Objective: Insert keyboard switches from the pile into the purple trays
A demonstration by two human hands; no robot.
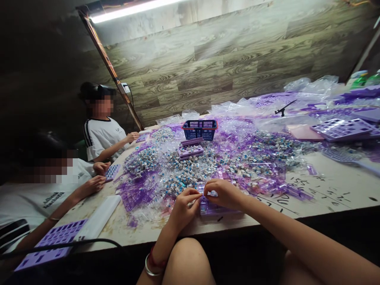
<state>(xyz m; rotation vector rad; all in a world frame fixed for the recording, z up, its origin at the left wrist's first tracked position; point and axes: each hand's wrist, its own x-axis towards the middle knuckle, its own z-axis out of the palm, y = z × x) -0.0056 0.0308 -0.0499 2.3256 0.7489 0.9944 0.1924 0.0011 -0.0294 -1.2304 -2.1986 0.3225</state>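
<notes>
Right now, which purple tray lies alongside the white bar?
The purple tray at lower left, with rectangular openings; the small tray lies beyond the bar, the stacked trays far right.

Tube light (136, 12) overhead, dim corners, left edge blurred

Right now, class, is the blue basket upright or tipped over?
Upright: the blue basket has its open rim on top, lattice walls below.

A bright long light (136, 11) up high; brown wood wall (190, 75) far behind; pale table (329, 186) near; dark left side
</notes>
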